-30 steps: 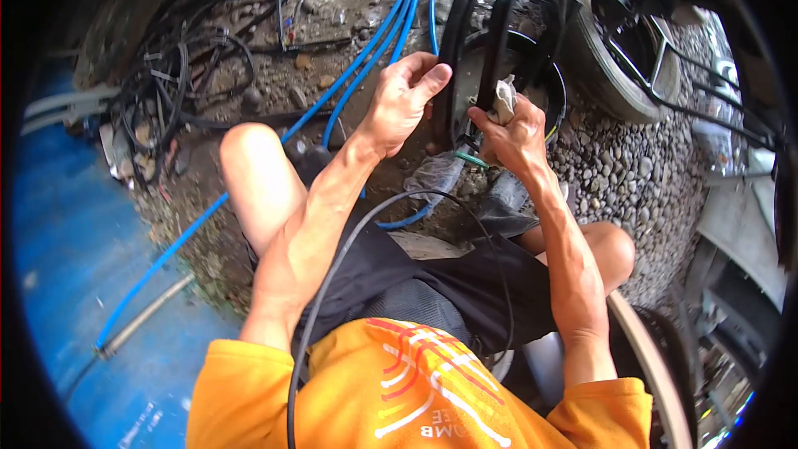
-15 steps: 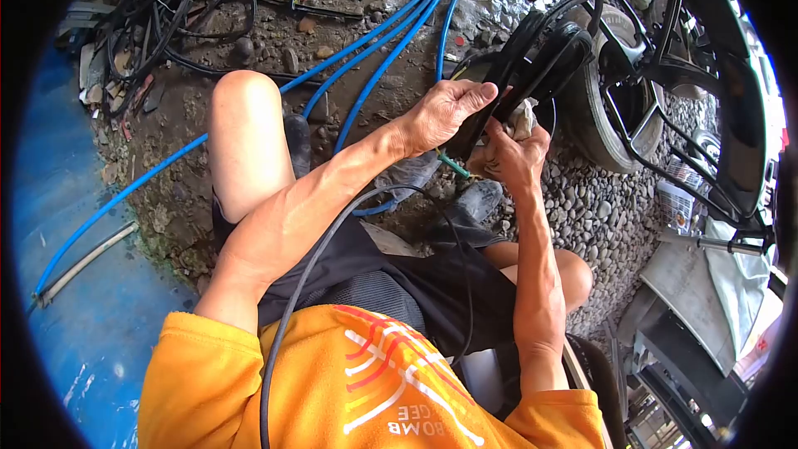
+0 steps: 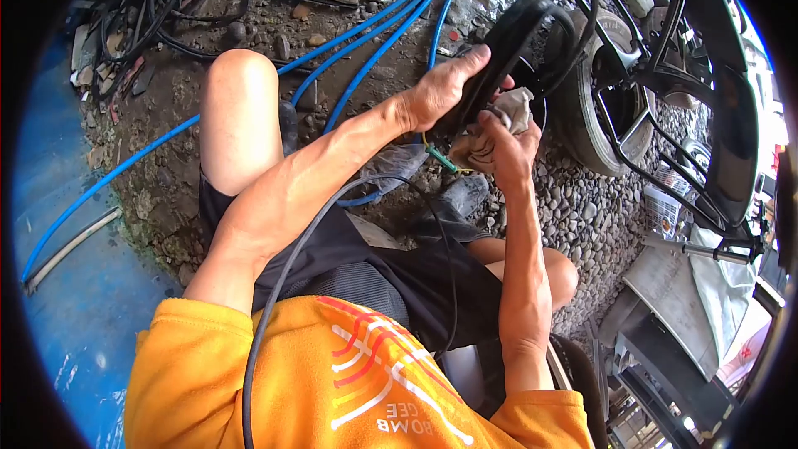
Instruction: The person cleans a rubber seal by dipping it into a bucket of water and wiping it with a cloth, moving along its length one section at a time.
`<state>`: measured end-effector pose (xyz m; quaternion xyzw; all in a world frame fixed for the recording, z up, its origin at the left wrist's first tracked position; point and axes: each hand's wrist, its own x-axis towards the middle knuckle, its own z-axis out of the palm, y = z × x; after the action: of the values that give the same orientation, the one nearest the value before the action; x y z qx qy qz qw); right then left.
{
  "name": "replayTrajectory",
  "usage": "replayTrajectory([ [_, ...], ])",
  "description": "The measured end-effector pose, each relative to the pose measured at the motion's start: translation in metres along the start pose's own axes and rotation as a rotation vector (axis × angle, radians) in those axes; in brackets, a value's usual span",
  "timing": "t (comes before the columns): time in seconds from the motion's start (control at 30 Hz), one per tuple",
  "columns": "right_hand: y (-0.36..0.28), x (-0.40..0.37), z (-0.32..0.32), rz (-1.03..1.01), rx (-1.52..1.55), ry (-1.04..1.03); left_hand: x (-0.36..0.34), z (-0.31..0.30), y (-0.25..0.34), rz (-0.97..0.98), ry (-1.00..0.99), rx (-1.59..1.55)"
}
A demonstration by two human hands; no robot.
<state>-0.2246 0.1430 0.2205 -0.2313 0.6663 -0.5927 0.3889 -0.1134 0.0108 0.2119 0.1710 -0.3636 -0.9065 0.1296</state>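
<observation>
My left hand (image 3: 445,90) is closed around the near side of a long, glossy black part (image 3: 509,43), with its thumb up along the edge. The part is held up off the ground, and its exact kind does not show clearly. Just below and to the right, my right hand (image 3: 512,150) grips a crumpled, dirty beige rag (image 3: 517,106) against the underside of the part. Some of its fingers are hidden behind the rag. Between my wrists, a small green piece (image 3: 440,157) with a thin yellow cord hangs near the rag.
Blue hoses (image 3: 366,75) cross the wet, stony ground. Tangled black cables (image 3: 174,8) lie at upper left. A worn tire (image 3: 605,108) and a black metal frame (image 3: 665,75) stand to the right, over gravel (image 3: 573,208). A black cable (image 3: 299,241) loops across my lap.
The black part has tilted slightly, and both hands have shifted a little left in view with it. More of the rag shows now above my right hand.
</observation>
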Motion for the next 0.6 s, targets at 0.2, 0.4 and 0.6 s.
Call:
replayTrajectory([
  [0.2,0.042,0.037,-0.046,-0.074,0.211,0.305,0.021,-0.012,0.018,0.028,0.132,-0.218],
  [0.4,0.100,0.061,-0.069,0.086,-0.675,0.491,0.036,-0.026,0.017,0.037,0.129,-0.223],
  [0.6,0.154,0.045,-0.040,-0.138,-1.386,0.153,0.035,-0.034,0.001,0.046,0.177,-0.262],
])
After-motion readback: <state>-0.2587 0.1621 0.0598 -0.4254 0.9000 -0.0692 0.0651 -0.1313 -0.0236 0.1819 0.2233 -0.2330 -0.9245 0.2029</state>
